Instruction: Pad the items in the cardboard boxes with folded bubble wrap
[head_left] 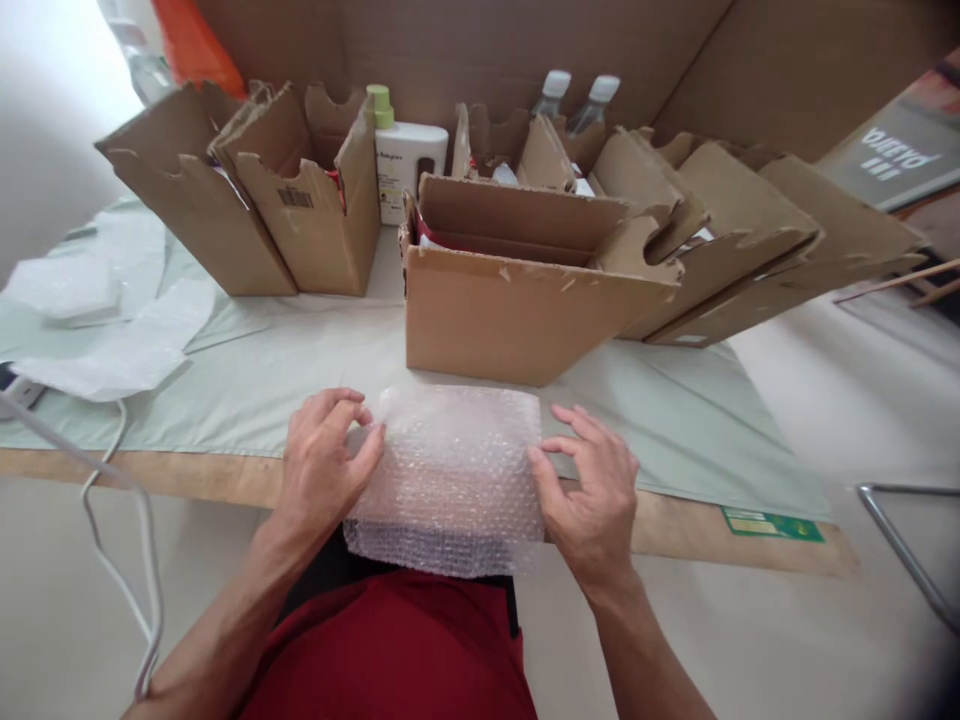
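Observation:
A clear sheet of bubble wrap (450,470) lies over the table's front edge, its near end hanging down towards my lap. My left hand (322,455) is at its left edge, fingers curled and thumb against the plastic. At the right edge, the thumb and index finger of my right hand (589,485) pinch the sheet, the other fingers bent loosely above. Just beyond the wrap stands an open cardboard box (517,315) with something dark red partly visible inside.
More cut cardboard boxes (315,220) stand at the left and right. Between them are a white bottle with a green cap (412,165) and two clear bottles (553,92). Crumpled plastic wrap (127,340) and a white cable (142,520) lie at the left.

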